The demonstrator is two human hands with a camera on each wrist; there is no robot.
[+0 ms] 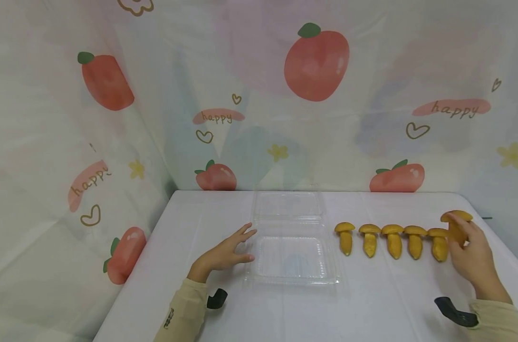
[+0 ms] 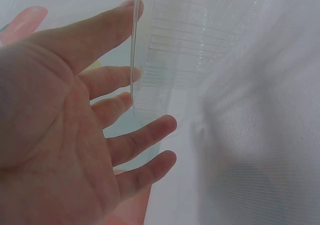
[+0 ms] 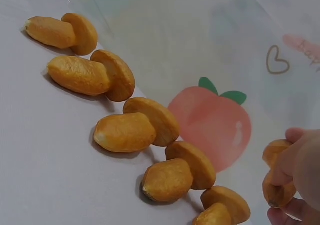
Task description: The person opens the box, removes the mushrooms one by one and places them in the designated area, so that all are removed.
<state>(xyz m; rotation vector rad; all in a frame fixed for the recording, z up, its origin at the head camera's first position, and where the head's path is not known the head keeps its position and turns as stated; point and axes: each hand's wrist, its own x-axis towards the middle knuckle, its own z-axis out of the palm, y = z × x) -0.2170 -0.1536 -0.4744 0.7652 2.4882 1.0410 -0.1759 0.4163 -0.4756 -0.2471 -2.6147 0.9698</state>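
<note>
My right hand (image 1: 476, 254) grips a yellow-brown mushroom (image 1: 456, 216) at the right end of a row of similar mushrooms (image 1: 393, 241). Its cap sticks up above the fingers, and the hand hides part of the stem. In the right wrist view the held mushroom (image 3: 279, 190) is partly covered by the fingers. My left hand (image 1: 221, 254) has its fingers spread at the left side of a clear plastic box (image 1: 293, 279). The left wrist view shows the thumb and some fingertips at the box wall (image 2: 175, 45); the palm holds nothing.
The box's clear lid (image 1: 286, 205) lies folded open toward the back. A white cloth (image 1: 370, 304) covers the table. Behind and to the left hang printed fabric walls (image 1: 259, 71). Dark straps (image 1: 455, 313) stick out near both wrists.
</note>
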